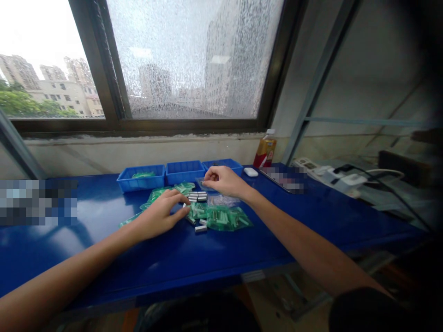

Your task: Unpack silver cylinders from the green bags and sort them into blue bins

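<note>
Over the small silver metal pieces [200, 228] hovers my left hand [165, 213], its thumb apart from the bent fingers and the fingertips close to a few pieces. My right hand [223, 180] is closed in a pinch in front of the blue bins; what lies between its fingertips is too small to make out. More silver pieces sit in short rows between the two hands. Green plastic bags [230, 218] with pieces inside lie right of my left hand and behind it. A clear plastic bag [224, 200] rests below my right hand.
Three blue bins, including the left bin [141, 180] with green plastic inside, line the table's back edge. A drink bottle [266, 148], a white case [251, 172] and a phone [282, 179] are at right. Chargers and cables [346, 177] lie beyond the blue table [166, 267].
</note>
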Available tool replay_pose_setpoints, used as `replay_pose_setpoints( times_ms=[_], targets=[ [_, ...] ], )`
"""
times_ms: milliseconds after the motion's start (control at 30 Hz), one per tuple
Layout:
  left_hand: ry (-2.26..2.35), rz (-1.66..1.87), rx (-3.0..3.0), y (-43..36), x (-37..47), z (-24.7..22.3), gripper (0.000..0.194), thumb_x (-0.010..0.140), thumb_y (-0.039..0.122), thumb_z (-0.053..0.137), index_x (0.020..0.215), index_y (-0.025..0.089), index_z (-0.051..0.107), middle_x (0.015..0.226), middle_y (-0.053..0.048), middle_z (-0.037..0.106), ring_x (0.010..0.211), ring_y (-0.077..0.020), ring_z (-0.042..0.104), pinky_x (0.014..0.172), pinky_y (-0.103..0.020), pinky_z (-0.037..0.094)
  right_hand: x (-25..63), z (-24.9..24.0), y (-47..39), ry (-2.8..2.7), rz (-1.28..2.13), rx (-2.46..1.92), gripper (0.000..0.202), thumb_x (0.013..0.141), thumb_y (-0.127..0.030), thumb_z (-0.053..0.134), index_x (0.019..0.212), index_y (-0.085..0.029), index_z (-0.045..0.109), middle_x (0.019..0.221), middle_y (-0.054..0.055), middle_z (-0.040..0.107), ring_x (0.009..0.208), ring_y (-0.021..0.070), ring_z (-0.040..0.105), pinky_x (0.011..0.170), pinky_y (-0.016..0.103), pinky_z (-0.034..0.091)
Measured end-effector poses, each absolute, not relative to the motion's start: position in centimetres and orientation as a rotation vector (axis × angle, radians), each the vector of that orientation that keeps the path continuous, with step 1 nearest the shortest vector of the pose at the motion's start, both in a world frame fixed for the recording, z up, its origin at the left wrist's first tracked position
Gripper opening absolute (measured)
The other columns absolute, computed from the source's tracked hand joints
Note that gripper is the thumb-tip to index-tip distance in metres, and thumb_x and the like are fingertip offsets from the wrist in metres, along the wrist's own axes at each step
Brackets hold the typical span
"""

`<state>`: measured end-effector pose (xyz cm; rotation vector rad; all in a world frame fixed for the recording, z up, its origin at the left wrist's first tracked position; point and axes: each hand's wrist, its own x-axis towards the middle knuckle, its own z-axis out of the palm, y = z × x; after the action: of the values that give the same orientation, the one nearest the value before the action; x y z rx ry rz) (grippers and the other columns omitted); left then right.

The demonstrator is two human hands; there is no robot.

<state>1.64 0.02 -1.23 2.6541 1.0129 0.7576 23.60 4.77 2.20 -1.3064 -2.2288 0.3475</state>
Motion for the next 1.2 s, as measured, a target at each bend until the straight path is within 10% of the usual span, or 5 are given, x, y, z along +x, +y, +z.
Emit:
replay_pose_setpoints(
  times_ms=[333, 1200],
  targets=[
    [0.931, 1.051, 1.470, 0.4, 1.6, -0.2, 0.028, 0.077, 0.041, 0.057, 0.087, 0.015, 0.060, 0.078, -0.002, 0.058, 0.072, -0.0132, 0.052, 0.062, -0.023, 0.038, 19.6, 0.6, 0.7, -2.290, -0.173, -0.670, 0.011, 0.079, -0.014, 0.049, 0.075, -0.016, 0.058, 0.070, 0.002, 0.054, 0.067, 0.0116, 0.049, 0.063, 0.023, 0.037],
    [0.969, 1.097, 1.669, 0.4, 1.9, -0.5, 0.027, 0.073, 0.034, 0.062, 0.088, 0.012, 0.056, 0.076, -0.002, 0.062, 0.069, -0.0116, 0.056, 0.065, -0.024, 0.043, 18.8, -0.4, 1.6, -1.899, 0.670, -0.876, 0.019, 0.075, -0.018, 0.055, 0.092, -0.013, 0.054, 0.068, 0.000, 0.057, 0.057, 0.0086, 0.053, 0.052, 0.019, 0.042]
  ],
)
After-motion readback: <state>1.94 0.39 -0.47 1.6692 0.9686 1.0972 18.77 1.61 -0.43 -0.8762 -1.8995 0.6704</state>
